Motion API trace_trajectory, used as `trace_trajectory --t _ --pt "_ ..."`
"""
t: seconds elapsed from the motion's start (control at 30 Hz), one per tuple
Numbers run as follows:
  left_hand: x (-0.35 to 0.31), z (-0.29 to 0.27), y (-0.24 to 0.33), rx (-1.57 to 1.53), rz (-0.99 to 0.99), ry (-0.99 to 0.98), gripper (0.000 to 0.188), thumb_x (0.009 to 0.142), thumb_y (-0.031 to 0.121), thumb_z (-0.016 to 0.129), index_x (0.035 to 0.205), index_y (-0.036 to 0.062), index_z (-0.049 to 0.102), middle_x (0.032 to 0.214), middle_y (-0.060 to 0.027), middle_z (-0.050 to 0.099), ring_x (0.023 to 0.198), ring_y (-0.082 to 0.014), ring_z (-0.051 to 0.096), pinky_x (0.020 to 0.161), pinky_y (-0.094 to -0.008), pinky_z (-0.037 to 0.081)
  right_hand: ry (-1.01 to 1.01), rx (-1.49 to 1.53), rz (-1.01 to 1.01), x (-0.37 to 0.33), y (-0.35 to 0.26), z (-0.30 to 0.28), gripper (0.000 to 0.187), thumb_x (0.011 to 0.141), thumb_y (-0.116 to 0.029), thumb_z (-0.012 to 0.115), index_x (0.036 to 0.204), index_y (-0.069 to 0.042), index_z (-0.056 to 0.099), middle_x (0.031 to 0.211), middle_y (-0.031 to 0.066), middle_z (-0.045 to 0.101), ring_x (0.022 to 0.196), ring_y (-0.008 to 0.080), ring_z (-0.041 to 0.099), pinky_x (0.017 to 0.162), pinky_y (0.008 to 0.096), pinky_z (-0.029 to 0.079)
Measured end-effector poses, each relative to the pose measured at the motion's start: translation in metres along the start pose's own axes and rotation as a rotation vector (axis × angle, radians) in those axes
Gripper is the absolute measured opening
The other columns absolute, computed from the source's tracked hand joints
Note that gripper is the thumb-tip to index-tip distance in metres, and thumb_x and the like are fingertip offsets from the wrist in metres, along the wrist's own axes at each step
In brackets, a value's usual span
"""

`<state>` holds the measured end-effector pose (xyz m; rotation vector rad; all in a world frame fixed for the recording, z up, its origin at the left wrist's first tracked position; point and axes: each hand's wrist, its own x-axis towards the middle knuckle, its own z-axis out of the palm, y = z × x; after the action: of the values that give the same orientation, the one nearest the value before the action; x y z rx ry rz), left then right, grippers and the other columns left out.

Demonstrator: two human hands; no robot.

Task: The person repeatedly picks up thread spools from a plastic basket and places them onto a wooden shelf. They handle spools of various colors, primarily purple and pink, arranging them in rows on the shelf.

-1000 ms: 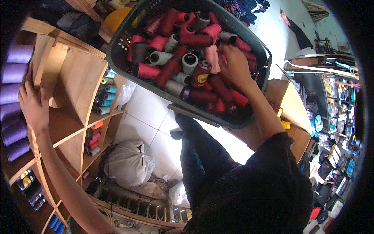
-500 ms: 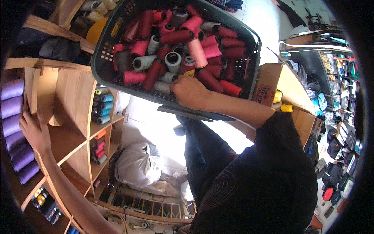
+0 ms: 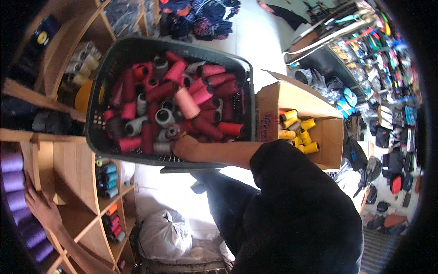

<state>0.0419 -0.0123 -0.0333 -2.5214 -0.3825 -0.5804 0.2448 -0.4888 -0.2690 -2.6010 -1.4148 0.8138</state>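
A dark plastic basket full of red, pink, maroon and grey thread spools stands in front of me. My right hand reaches into its near side, fingers curled round a dark red thread spool with a greyish end. Part of that spool is hidden by the hand. Close by lie a grey spool and a peach spool. At the far left my left hand lies with fingers stretched against the wooden shelf divider, beside a row of purple thread spools. Nothing shows in it.
To the right of the basket, an open cardboard box holds yellow spools. Wooden shelves line the left, with teal spools in one compartment. A white sack sits on the floor below. Dark clothing is piled at the back.
The view has shifted, so the basket now sits lower and further left, and the box's yellow spools show more. My right hand stays at the spool; my left hand remains at the shelf.
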Motion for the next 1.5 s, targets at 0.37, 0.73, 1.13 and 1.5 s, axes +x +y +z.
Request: trace_trajectory --t 0.37,0.73,1.13,1.5 --pt "0.013 -0.018 0.024 -0.050 -0.030 0.011 0.053 0.102 0.035 0.040 0.149 0.0102 0.041 0.144 -0.0188 0.047 0.129 -0.0405 0.045 0.107 -0.0490 0.037 0.280 -0.142 -0.122 0.003 0.016 0.036 0.018 0.079 -0.014 0.060 0.085 -0.003 0.072 0.092 0.0161 0.070 0.086 0.0299 0.070 0.072 0.0417 0.056" --pt "0.018 -0.031 0.028 -0.141 0.047 -0.025 0.049 0.103 0.025 0.043 0.149 0.0081 0.040 0.147 -0.0155 0.046 0.132 -0.0377 0.044 0.110 -0.0456 0.036 -0.082 0.106 -0.049 -0.025 0.015 -0.042 0.034 0.084 -0.029 0.065 0.101 0.001 0.068 0.088 0.0222 0.071 0.086 0.0378 0.071 0.077 0.0473 0.057" --pt "0.012 -0.030 0.023 -0.192 0.014 -0.010 0.059 0.094 0.028 0.052 0.148 0.0058 0.041 0.145 -0.0185 0.046 0.132 -0.0393 0.044 0.112 -0.0461 0.034 0.142 1.332 0.113 -0.115 0.031 -0.149 0.062 0.069 0.000 0.063 0.129 -0.001 0.047 0.111 0.0119 0.064 0.098 0.0296 0.068 0.080 0.0380 0.054" --pt "0.000 -0.057 0.054 -0.322 -0.221 0.111 0.046 0.088 0.015 0.061 0.129 -0.0025 0.055 0.125 -0.0214 0.055 0.117 -0.0395 0.051 0.103 -0.0463 0.042 -0.045 1.641 -0.401 -0.018 -0.123 -0.195 0.061 0.073 0.000 0.060 0.132 -0.005 0.049 0.113 0.0038 0.057 0.106 0.0161 0.056 0.088 0.0296 0.046"
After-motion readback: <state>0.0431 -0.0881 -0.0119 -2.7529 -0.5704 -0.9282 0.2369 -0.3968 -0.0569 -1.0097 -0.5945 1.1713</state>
